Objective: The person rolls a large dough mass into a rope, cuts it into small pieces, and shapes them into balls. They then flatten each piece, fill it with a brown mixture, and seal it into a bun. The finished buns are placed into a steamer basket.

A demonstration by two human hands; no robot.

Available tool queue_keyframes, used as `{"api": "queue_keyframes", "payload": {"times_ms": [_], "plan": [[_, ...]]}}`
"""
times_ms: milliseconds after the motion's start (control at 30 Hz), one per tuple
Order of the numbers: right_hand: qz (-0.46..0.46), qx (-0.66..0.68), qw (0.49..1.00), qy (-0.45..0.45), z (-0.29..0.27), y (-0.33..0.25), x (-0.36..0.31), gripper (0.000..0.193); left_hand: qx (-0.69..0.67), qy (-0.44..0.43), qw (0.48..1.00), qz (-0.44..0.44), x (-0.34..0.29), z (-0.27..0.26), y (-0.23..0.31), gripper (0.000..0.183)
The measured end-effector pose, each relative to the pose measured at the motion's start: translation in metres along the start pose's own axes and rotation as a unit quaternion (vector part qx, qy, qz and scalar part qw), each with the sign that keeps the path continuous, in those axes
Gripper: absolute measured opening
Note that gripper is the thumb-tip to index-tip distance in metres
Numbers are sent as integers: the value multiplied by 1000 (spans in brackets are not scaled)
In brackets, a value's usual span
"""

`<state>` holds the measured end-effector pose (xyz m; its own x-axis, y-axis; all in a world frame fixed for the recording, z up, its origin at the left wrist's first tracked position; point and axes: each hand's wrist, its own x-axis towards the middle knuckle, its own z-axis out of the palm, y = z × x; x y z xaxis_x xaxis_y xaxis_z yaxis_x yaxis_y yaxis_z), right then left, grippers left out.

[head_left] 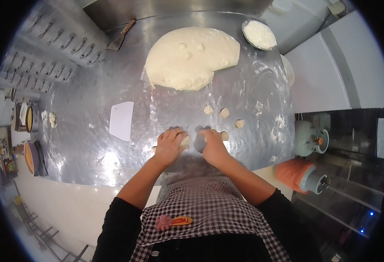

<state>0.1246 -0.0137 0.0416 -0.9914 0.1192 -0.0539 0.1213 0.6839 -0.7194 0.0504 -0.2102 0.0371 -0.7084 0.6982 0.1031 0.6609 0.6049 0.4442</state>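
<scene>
My left hand [170, 143] is curled over a short strip of pale dough [185, 142], whose ends show on both sides of the palm. Just right of it, my right hand [213, 146] hovers low over the steel table with fingers bent inward; what they hold, if anything, is hidden. A small dough piece [225, 136] lies against the right hand's outer side. Beyond are three more cut pieces, one of them a dough lump [224, 113]. A large, smooth mass of dough [187, 59] spreads across the far middle, and a white plastic scraper [122, 121] lies flat left of my hands.
A bowl of flour [259, 35] stands at the far right corner. At the far left lies a metal scraper [121, 36] with a wooden handle, beside a bank of drawers [65, 39]. Gas cylinders [307, 139] stand off the steel table's [82, 105] right edge.
</scene>
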Motion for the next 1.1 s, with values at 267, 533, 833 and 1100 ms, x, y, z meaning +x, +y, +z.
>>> {"api": "queue_keyframes", "payload": {"times_ms": [267,533,833,1100], "plan": [[216,333,898,-188,2,-38,0,44,-276,-65,956,-78,-9,-12,11,30],[143,284,934,-164,-17,-70,-8,30,-294,-297,898,-137,-8,-82,32,25],[21,75,996,-31,12,-38,35,19,-488,-287,814,-130,-26,-104,8,30],[-90,23,986,137,32,-15,48,29,-13,-55,998,-24,-25,-25,-3,49]]}}
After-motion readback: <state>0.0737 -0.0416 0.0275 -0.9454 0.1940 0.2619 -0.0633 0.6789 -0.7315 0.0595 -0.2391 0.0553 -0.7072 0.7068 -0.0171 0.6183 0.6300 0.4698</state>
